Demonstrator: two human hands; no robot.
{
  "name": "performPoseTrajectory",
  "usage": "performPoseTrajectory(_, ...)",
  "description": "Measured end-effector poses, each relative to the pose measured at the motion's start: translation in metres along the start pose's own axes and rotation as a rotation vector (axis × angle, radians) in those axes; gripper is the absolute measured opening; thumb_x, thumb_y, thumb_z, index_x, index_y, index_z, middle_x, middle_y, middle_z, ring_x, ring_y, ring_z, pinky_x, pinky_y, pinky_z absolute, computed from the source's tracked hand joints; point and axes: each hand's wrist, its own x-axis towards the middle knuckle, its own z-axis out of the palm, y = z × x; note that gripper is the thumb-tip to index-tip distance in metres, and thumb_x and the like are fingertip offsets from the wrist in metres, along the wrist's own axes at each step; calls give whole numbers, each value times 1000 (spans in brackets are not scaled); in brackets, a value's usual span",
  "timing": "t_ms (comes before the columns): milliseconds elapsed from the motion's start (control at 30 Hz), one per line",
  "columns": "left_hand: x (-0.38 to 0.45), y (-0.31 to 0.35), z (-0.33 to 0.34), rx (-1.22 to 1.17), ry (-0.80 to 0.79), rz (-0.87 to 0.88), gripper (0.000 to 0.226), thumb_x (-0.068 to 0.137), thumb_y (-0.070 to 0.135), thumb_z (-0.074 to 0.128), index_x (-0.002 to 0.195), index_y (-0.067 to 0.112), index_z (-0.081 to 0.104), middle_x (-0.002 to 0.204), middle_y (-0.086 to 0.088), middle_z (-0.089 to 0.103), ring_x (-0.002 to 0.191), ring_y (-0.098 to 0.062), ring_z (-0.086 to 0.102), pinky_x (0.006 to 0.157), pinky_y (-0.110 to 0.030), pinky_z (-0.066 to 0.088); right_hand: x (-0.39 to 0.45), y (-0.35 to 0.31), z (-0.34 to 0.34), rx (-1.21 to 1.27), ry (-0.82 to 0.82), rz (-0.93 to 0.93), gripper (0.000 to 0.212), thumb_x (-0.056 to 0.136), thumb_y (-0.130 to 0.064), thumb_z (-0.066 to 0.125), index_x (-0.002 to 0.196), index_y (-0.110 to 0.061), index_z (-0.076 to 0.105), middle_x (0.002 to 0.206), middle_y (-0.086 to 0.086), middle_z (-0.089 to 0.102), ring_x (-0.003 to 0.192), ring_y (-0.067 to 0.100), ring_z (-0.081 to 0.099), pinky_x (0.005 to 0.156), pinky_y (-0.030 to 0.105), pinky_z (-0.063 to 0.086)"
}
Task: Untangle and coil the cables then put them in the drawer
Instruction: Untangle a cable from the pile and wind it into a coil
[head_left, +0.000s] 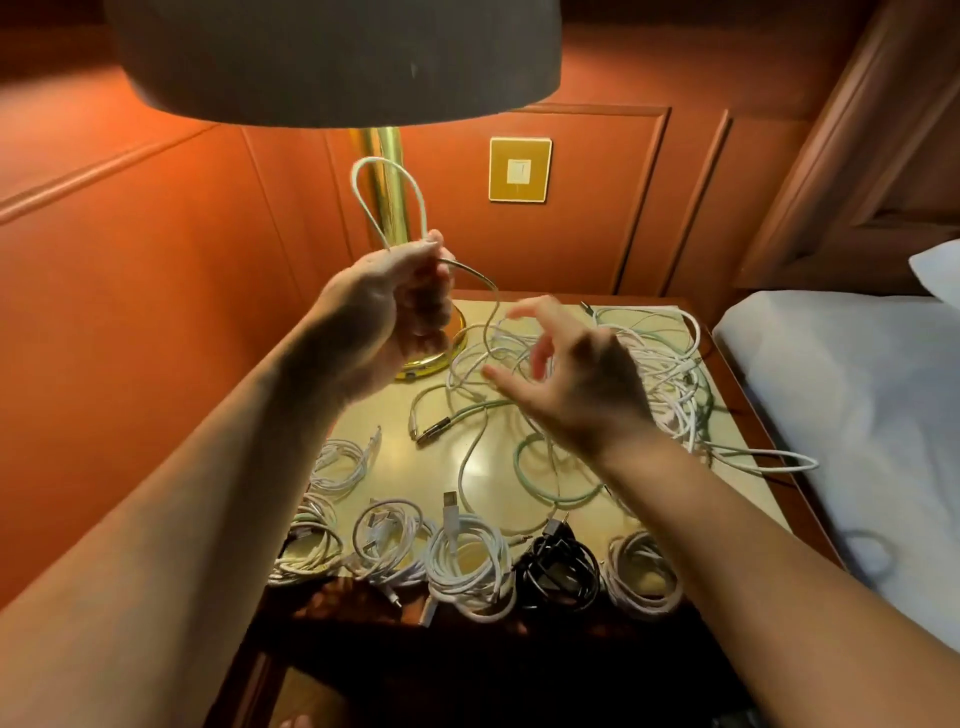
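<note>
**Left hand grips a white cable loop above a nightstand strewn with cables**

Head view: in the centre-left of the frame the left hand (395, 306) is raised, its fingers curled tightly round a white cable (387, 200). A smooth, narrow loop of that cable stands up out of the fist, in front of the polished brass lamp stem (387, 171). From the fist the cable arcs down to the right toward the tangle. The left forearm runs from the lower left corner up to the hand.

To the right of centre the right hand (576, 384) hovers with loosely spread, relaxed fingers, thumb and forefinger apart, grasping nothing. It hangs over a loose tangle of white and pale green cables (670, 374) that sprawls across the right half of the glossy, cream-coloured nightstand top (395, 467). One strand trails off the right edge.

Along the lower edge of the tabletop lies a row of round, finished coils: white coils (470, 566) to the left, one black coil (558, 569) beside them, and another white one right of it. One more small white coil lies further up on the left.

The lamp's wide grey shade (332, 57) fills the upper left. Red-brown wood panelling (104, 312) carries a gold wall plate (519, 169) at upper centre. A white bed (857, 415) takes the right edge.
</note>
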Motion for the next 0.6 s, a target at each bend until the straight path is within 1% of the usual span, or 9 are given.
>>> performPoseTrajectory(67, -2, -1, 3, -88, -126, -33, 38, 106, 29, 39, 71, 19, 48, 61, 5, 36, 52, -12, 34, 48, -25, 36, -1, -8, 8, 127, -76, 41, 57, 89, -57, 71, 138, -30, 60, 76, -13, 63, 67, 1, 60, 61, 24, 53)
performPoseTrajectory(200, -4, -5, 7, -75, -216, -29, 27, 97, 37, 45, 78, 17, 48, 60, 4, 30, 53, -14, 28, 52, -28, 30, 0, -5, 18, 397, -36, 169, 32, 97, -50, 66, 117, -27, 77, 96, -5, 78, 84, 7, 71, 72, 40, 63)
performPoseTrajectory(267, -4, -9, 5, 84, -174, 53, 28, 94, 42, 59, 99, 14, 61, 61, 0, 39, 55, -14, 33, 52, -28, 33, 2, -3, 20, 462, -3, 146, 28, 100, -43, 66, 115, -22, 77, 90, -8, 76, 78, 2, 69, 65, 31, 60)
performPoseTrajectory(333, -1, -16, 2, 422, -120, 191, 36, 88, 33, 79, 118, 18, 67, 72, -10, 60, 62, -22, 51, 56, -36, 45, 3, -3, 20, 488, -25, 120, 24, 103, -36, 63, 113, -20, 77, 73, -14, 68, 63, -4, 61, 54, 15, 45)
performPoseTrajectory(400, 2, -27, 1, 616, -83, 305, 36, 85, 28, 82, 118, 18, 73, 87, -15, 74, 76, -35, 69, 71, -52, 59, 3, -1, 21, 442, -59, 101, 20, 104, -31, 61, 104, -19, 77, 69, -10, 66, 58, 1, 58, 51, 20, 41)
performPoseTrajectory(433, 3, -32, 1, 651, -48, 356, 30, 87, 30, 80, 113, 15, 76, 88, -16, 76, 76, -41, 69, 71, -59, 59, 2, -2, 22, 422, -70, 89, 20, 104, -30, 61, 97, -18, 75, 68, -7, 66, 57, 6, 58, 50, 27, 43)
performPoseTrajectory(467, 5, -35, 0, 669, -2, 396, 26, 88, 31, 78, 107, 13, 78, 84, -15, 76, 70, -44, 66, 64, -61, 57, 1, -3, 22, 420, -78, 79, 21, 103, -31, 61, 93, -17, 74, 69, -5, 66, 59, 10, 60, 50, 33, 46)
performPoseTrajectory(533, 5, -34, 3, 656, 60, 441, 20, 91, 25, 76, 100, 6, 78, 72, -5, 73, 55, -31, 58, 51, -46, 52, 2, -5, 22, 426, -94, 97, 22, 101, -37, 60, 91, -21, 71, 73, -9, 67, 66, 10, 64, 56, 35, 52)
performPoseTrajectory(600, 4, -28, 8, 523, 76, 429, 15, 93, 18, 73, 98, 5, 77, 66, 3, 68, 52, -14, 51, 48, -29, 42, 4, -4, 23, 343, -114, 138, 21, 99, -43, 62, 92, -27, 73, 77, -13, 67, 71, 6, 64, 62, 30, 52)
